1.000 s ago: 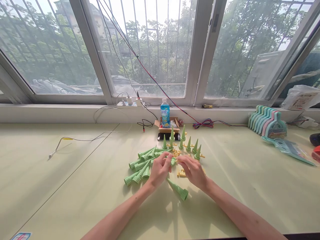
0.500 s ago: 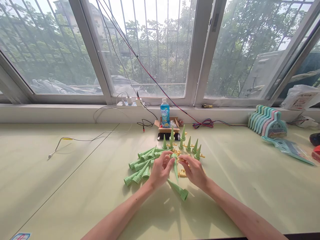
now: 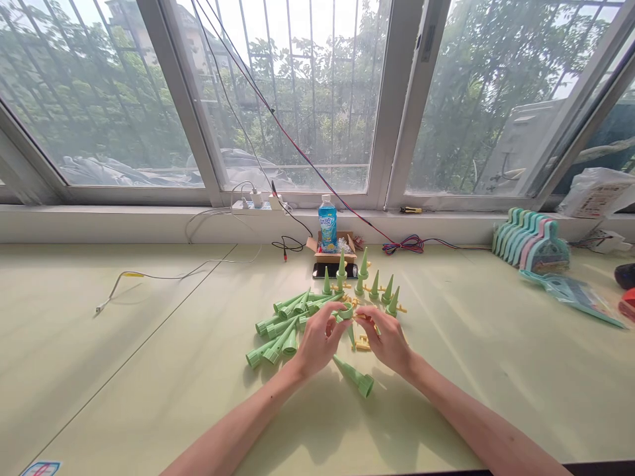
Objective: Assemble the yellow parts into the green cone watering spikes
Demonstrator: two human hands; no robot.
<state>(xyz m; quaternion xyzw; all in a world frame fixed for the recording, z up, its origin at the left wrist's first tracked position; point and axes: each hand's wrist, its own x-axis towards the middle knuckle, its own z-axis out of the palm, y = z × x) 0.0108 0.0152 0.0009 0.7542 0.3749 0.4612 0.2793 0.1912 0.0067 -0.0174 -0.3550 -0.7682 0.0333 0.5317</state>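
My left hand (image 3: 318,340) pinches a green plastic cone spike (image 3: 346,316) by its wide end, tip pointing down toward me. My right hand (image 3: 386,337) is closed at the same cone's rim, fingers on a small yellow part (image 3: 360,317). A pile of green cones (image 3: 282,324) lies flat to the left of my hands. Several cones (image 3: 375,288) stand upright behind them. One loose cone (image 3: 355,377) lies on the table below my hands. Small yellow pieces (image 3: 361,344) are scattered between the hands.
A blue drink bottle (image 3: 327,226) stands by a small cardboard box (image 3: 347,255) and a dark phone (image 3: 337,270) near the window sill. Cables (image 3: 208,264) trail across the left of the table. Pastel plastic items (image 3: 533,241) and a bag (image 3: 575,294) sit far right.
The cone in my hands was turned from lying sideways to tip-down, then tilted with its wide end up. Both hands stayed close together above the loose cone.
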